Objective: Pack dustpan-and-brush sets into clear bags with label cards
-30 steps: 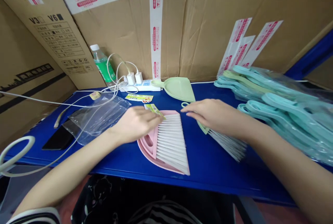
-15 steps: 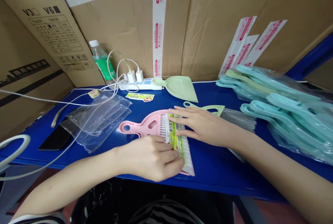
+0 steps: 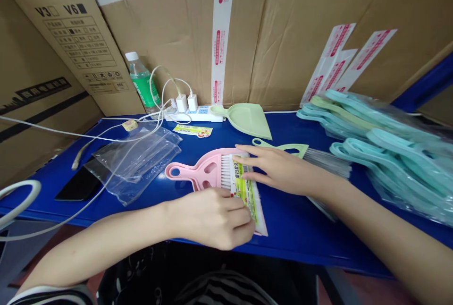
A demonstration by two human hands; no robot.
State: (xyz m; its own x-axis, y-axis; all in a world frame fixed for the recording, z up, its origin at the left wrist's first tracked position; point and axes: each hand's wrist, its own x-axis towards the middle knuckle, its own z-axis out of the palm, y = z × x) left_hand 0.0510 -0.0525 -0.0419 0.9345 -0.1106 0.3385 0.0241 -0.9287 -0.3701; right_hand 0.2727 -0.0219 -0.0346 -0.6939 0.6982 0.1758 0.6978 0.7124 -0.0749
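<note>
A pink dustpan (image 3: 226, 151) lies on the blue table with a pink brush (image 3: 208, 173) nested in it, handles to the left. Across the white bristles is a printed yellow-green label card (image 3: 249, 194). My left hand (image 3: 219, 220) is closed at the near side of the set, its curled fingers over the card's lower part; the fingertips are hidden. Opposite, my right hand (image 3: 278, 168) rests with fingers stretched over the far edge of the dustpan and the top of the card. Behind the right wrist lies a green brush (image 3: 300, 149) with grey bristles.
A green dustpan (image 3: 249, 121) leans by the power strip (image 3: 201, 114) at the back. Another label card (image 3: 193, 130) and clear plastic bags (image 3: 138, 158) lie left. Bagged turquoise dustpan sets (image 3: 396, 154) are piled right. A bottle (image 3: 143, 83) and white cables stand back left.
The view has shifted slightly. Both hands stay on the pink set, my left hand's curled fingers still over the lower card, my right fingers a little more spread.
</note>
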